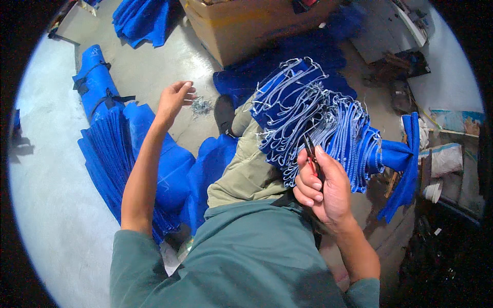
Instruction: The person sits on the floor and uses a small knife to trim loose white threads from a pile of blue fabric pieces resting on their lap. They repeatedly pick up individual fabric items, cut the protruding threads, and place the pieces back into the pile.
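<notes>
My right hand grips a pair of thread snips with red on the handle, its dark blades pointing up and away from me. Just beyond the blades, a thick stack of blue fabric pieces lies across my thigh. White stitching and loose thread ends run along the edges of that stack. My left hand is raised over the floor on the left, holding nothing, fingers partly spread. Below it on the floor lies a small heap of thread clippings.
A large cardboard box stands ahead. On the left are a tied blue fabric roll and a fanned blue fabric pile. Another blue bundle lies farther off. To the right, blue cloth hangs near a white sack.
</notes>
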`<state>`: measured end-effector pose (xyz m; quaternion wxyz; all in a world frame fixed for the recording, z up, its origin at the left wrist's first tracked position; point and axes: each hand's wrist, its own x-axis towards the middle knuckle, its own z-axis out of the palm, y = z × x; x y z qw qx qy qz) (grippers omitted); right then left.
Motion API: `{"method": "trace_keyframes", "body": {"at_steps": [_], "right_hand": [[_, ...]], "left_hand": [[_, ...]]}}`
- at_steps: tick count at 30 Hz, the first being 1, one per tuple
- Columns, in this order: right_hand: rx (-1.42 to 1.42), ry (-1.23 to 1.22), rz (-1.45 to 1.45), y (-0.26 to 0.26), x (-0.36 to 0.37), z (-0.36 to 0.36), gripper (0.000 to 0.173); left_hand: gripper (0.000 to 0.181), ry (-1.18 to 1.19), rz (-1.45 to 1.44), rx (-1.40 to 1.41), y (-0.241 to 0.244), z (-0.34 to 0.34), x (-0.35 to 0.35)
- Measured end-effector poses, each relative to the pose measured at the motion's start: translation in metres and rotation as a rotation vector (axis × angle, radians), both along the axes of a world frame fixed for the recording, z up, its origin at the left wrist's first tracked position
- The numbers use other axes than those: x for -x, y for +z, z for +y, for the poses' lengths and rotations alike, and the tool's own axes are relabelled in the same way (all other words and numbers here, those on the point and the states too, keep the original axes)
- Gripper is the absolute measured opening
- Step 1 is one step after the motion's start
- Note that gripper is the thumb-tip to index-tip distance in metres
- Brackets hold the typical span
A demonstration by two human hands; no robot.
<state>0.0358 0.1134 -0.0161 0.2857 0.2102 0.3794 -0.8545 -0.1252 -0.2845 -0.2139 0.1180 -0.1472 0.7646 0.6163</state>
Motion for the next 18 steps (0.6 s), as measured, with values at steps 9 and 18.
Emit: {"method": "trace_keyframes", "body": {"at_steps": [9,18], "right_hand": [[0.001,0.025,0.013,-0.004,0.002,0.000,0.041],[-0.006,0.052,0.036,0.001,0.004,-0.004,0.042]], "left_hand": [[0.017,-0.425,0.630,0.177,0.150,0.142,-0.103],[0.026,-0.299,0.312,0.185,0.137,0.170,-0.119]]}}
